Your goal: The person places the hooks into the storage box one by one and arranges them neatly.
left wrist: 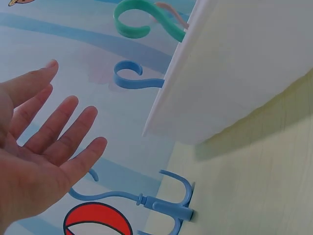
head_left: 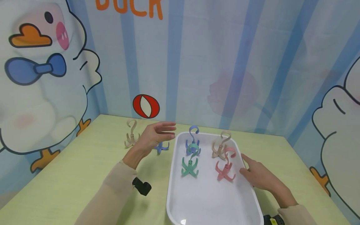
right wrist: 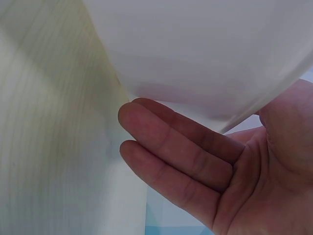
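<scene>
Left hand (head_left: 154,136) is hovering empty, fingers spread, at ten o'clock of the tray (head_left: 212,200); right hand (head_left: 257,173) is gripping its edge at three. Probably loading: green hook (head_left: 189,167), blue hook (head_left: 192,149), beige hook (head_left: 218,152), pink hook (head_left: 224,172) are standing inside, ten to two; loose blue hook (head_left: 161,148), loose beige hook (head_left: 131,140) are sitting outside, towards ten. Next move likely calling for left-hand pinch. Smooth plastic, curling prongs, grainy table (head_left: 70,187).

Striped backdrop (head_left: 197,62) in pale and mid blue, slightly creased, spans back and both sides. Printed on it: big white duck (head_left: 56,93) left, cropped white figure (head_left: 343,134) right, red-and-white ball (head_left: 146,106), orange lettering (head_left: 121,11) cut at top. Bench (head_left: 64,175) pale yellow-green, faint wood grain. Shadows soft.
</scene>
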